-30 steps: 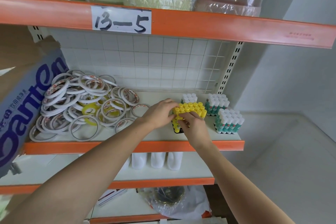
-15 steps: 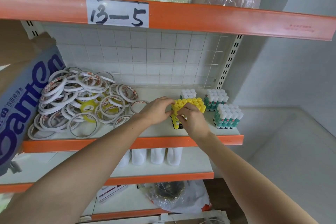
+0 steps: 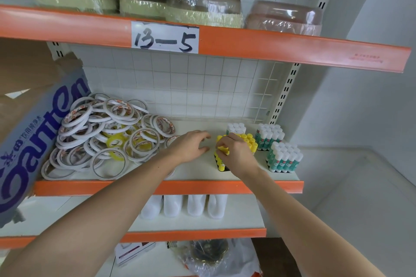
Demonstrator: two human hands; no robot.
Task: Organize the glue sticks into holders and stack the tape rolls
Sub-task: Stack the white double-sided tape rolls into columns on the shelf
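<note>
while both hands work at the middle shelf, i log what i see:
right hand (image 3: 236, 153): centre-right of the frame, fingers curled round a yellow-capped glue stick (image 3: 222, 150) at the front-left edge of the yellow block.
left hand (image 3: 191, 145): just left of that block, fingers loosely spread above the shelf, holding nothing; apart from the sticks.
yellow-capped glue sticks (image 3: 247, 138): packed upright in a dark holder (image 3: 222, 167), partly hidden by my right hand.
green glue sticks (image 3: 284, 157): white caps, two upright blocks at the right end of the shelf, a third small white-capped cluster (image 3: 235, 128) behind the yellow block.
tape rolls (image 3: 108, 135): loose heap at centre-left of the frame, mostly white, a few yellow, not stacked.
shelf (image 3: 166, 186): orange front edge, white board.
label (image 3: 165, 37): "13-5" on the shelf above.
cardboard box (image 3: 33, 123): left edge, beside the tape.
</note>
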